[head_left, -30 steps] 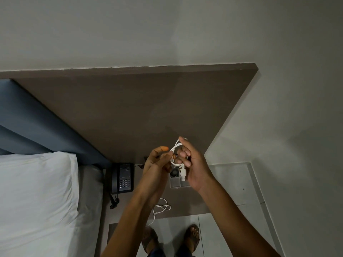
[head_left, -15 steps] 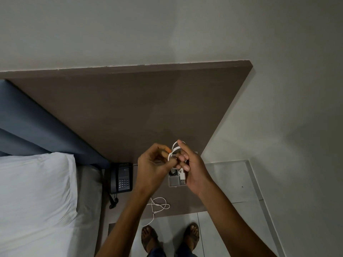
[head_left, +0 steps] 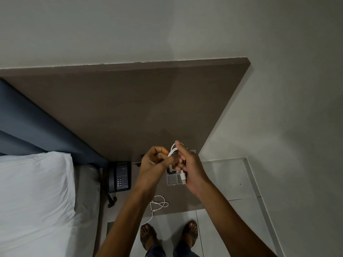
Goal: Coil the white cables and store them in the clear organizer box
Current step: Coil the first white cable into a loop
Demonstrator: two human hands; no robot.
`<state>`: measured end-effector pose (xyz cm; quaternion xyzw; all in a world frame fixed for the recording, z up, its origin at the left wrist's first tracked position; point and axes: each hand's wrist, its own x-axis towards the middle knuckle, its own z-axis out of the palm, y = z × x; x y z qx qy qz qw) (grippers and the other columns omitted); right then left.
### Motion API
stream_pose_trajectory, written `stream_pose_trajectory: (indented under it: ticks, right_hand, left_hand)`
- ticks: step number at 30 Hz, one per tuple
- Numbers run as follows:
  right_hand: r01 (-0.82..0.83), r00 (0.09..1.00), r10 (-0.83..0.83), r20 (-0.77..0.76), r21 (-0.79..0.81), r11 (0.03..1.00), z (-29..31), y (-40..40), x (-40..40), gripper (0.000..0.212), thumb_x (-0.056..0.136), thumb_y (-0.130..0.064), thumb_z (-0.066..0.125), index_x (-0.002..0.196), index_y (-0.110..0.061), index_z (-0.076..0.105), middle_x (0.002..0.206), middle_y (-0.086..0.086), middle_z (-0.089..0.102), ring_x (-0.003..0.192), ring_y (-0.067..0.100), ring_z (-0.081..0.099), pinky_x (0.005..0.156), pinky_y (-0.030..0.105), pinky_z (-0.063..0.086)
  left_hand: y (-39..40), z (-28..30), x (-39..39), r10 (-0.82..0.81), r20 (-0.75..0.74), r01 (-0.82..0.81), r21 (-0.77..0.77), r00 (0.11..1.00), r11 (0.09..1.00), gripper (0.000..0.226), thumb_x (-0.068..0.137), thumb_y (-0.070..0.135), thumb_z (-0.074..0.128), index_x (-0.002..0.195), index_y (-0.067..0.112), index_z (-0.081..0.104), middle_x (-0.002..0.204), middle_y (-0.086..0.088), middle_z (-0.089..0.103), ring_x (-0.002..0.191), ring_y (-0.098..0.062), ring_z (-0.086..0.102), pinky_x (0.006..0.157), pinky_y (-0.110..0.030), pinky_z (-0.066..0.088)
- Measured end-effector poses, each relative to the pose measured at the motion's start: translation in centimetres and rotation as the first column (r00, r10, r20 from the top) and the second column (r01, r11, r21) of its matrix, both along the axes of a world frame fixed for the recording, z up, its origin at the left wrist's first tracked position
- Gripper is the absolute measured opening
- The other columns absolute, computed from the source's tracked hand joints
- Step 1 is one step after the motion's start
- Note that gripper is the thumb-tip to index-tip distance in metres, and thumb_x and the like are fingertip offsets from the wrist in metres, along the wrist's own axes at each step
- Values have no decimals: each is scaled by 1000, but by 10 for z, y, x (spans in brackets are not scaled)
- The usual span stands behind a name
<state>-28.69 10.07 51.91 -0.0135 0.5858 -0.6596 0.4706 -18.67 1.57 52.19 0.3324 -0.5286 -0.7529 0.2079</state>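
nearest to me were the person's sandalled feet (head_left: 168,236) on the pale tiles, planted just short of the low brown bedside ledge (head_left: 187,199). on that ledge, by its front edge, a second white cable (head_left: 157,204) lay loose and uncoiled, one end trailing off toward the floor; nobody had dealt with it yet.

above it the two hands met. the left hand (head_left: 154,164) had closed up since a second before: then its fingers were spread and reaching in, now they were curled and pinched onto a strand of the white cable (head_left: 173,150) at the coil. the right hand (head_left: 189,167) gripped the coil itself, index finger straight up through the loop, the usb plug (head_left: 183,176) hanging out below the palm. the loops looked tighter and smaller than half a second earlier, so my guess was that the left hand was tucking or wrapping the last free bit to finish the bundle.

directly beneath the hands, on the ledge, sat the clear organizer box (head_left: 173,179), open, partly hidden by them; something dark lay in its far compartment, but i couldn't make out what. the coil was held right over it, so dropping it in seemed the obvious next thing, once the end was secured and wouldn't spring apart.

further left stood a black telephone (head_left: 120,176), then the bed with its white pillow (head_left: 35,191), and behind all a brown headboard panel (head_left: 130,108).
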Motion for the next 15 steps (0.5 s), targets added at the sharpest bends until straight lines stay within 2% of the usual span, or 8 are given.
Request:
stream_pose_trajectory:
  ticks: [2,5,10,12,13,15]
  right_hand:
    - [-6,999,6,-45,-3,1000,0,-2,3,47,102,-43,63,59,-25,67,50,-6,51,44,5,46,49,22,38]
    - [-5,996,6,-86,5,1000,-2,-5,6,43,102,-43,64,65,-23,71,51,-6,55,46,5,49,52,25,39]
    - [-21,995,27,-94,60,998,-6,-6,8,39,102,-46,63,82,-14,72,62,-4,67,58,5,62,54,22,48]
    - [-2,997,7,-75,77,997,-6,-6,10,41,102,-46,62,90,-8,72,66,-1,67,59,6,62,54,21,48]
    - [11,997,-5,-72,84,996,-6,-6,10,45,102,-46,62,94,-2,72,71,6,68,63,11,63,57,24,50]
    - [28,997,-22,-68,87,996,-4,-7,9,56,103,-45,61,103,11,70,87,19,68,79,25,65,73,38,52]
  left_hand:
    - [1,1,-1,-10,-39,12,47,999,999,27,85,-16,69,96,6,60,76,-33,63,60,-30,67,67,-34,61]
    - [-1,1,-1,-16,-31,18,57,999,998,26,84,-17,67,93,6,58,80,-43,65,60,-31,66,64,-36,61]
    - [-4,2,3,-64,7,64,-1,998,998,29,79,1,74,102,1,57,74,-25,70,62,-30,70,65,-33,63]
    - [-6,2,3,-75,39,77,-59,996,995,35,79,-2,76,107,-4,55,70,-18,72,61,-31,71,66,-36,64]
    - [-7,2,3,-80,50,85,-98,996,992,36,80,-6,77,109,-4,55,71,-19,72,62,-34,72,66,-38,64]
    - [-8,3,3,-98,66,110,-198,993,974,34,84,-9,78,110,-1,57,76,-25,73,66,-42,74,67,-40,65]
